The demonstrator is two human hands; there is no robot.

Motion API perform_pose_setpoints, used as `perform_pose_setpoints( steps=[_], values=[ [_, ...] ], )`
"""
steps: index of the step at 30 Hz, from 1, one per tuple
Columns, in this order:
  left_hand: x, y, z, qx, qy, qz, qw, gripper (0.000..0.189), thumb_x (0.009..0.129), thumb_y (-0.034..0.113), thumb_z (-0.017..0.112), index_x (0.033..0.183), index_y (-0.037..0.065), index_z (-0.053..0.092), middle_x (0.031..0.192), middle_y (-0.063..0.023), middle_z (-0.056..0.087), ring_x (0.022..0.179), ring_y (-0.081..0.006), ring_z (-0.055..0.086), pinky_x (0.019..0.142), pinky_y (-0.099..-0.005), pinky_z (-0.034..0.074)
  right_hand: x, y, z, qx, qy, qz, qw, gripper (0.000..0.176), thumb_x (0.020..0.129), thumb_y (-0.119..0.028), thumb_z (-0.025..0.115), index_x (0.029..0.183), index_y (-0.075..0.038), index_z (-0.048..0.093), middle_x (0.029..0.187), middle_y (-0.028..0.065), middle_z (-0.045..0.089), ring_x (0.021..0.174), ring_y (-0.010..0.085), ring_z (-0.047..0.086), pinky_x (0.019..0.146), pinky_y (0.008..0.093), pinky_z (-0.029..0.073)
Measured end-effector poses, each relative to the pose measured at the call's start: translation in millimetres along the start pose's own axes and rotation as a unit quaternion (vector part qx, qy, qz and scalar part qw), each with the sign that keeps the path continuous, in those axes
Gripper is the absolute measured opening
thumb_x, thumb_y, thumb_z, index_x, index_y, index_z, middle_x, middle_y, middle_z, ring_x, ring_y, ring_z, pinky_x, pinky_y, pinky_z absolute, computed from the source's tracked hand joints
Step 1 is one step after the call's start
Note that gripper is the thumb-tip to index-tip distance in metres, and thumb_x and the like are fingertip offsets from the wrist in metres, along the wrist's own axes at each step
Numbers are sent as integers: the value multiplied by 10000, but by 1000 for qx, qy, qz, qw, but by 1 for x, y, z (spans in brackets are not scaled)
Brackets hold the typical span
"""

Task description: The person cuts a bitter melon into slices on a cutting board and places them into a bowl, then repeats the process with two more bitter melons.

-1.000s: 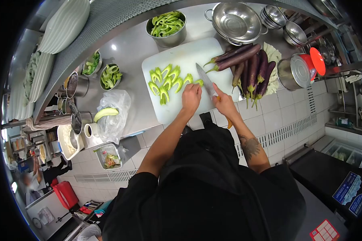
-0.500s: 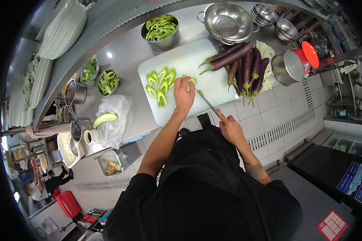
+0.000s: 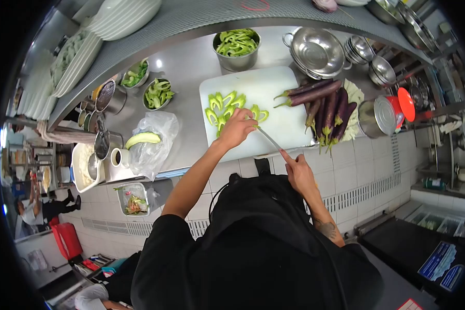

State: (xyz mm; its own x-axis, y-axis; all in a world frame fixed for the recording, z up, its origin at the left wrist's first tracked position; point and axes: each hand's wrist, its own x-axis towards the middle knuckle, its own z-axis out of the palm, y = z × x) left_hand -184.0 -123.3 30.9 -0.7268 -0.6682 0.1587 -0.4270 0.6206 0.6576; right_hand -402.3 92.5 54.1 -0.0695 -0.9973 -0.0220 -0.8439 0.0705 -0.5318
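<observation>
On the white cutting board lie hollow green vegetable slices, most of them left of centre. My left hand is over the board with its fingers bent and closed by the slices; what they grip is hidden. Just right of its fingertips sit a few more green slices. My right hand grips a knife at the board's near edge, index finger stretched along it. The blade points up and left, its tip close to my left fingers. Several purple eggplants lie at the board's right end.
A metal pot of green slices stands behind the board, beside a steel colander. Small bowls of cut greens and a plastic bag are leftward. A shelf overhangs the counter. Another person is at lower left.
The view has shifted, so the counter sits lower and further right. My left hand has moved left over the board, uncovering slices beside it. A person's sleeve now shows at lower left.
</observation>
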Motion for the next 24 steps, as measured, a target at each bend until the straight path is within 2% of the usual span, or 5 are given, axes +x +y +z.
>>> perform_pose_setpoints(
  steps=[5,8,19,21,24],
  values=[
    [-42,-55,-25,73,97,-83,989,443,791,271,818,1220,210,727,1477,-110,467,1297,-386,421,1085,-486,408,18,24,28,31,42,32,998,654,919,-34,613,1507,-284,473,883,215,519,710,391,589,708,493,524],
    [-63,-56,-39,165,-7,-152,974,1206,538,545,927,1570,318,346,1624,-253,170,1485,-491,164,1190,-580,248,46,32,44,-15,30,73,997,759,908,-37,599,1574,-281,331,944,256,526,735,443,606,728,514,542],
    [-5,-121,-54,183,8,-63,981,1287,509,704,860,1592,344,267,1615,-301,143,1506,-492,120,1216,-602,163,99,-15,69,52,-35,7,998,703,924,-59,570,1566,-235,343,924,274,569,782,455,612,770,514,543],
    [7,-123,-49,184,-6,-49,982,1279,518,690,865,1592,322,277,1600,-316,173,1498,-498,147,1213,-606,161,88,-9,68,52,-2,-2,999,666,963,-82,558,1577,-206,332,879,198,594,710,338,626,686,452,563],
    [7,-107,-27,117,24,-60,991,1230,549,714,843,1581,311,310,1572,-321,219,1481,-524,149,1212,-611,143,65,-3,68,406,-51,217,886,619,1042,-119,506,1608,-187,265,851,41,542,615,105,550,528,293,532]
  ],
)
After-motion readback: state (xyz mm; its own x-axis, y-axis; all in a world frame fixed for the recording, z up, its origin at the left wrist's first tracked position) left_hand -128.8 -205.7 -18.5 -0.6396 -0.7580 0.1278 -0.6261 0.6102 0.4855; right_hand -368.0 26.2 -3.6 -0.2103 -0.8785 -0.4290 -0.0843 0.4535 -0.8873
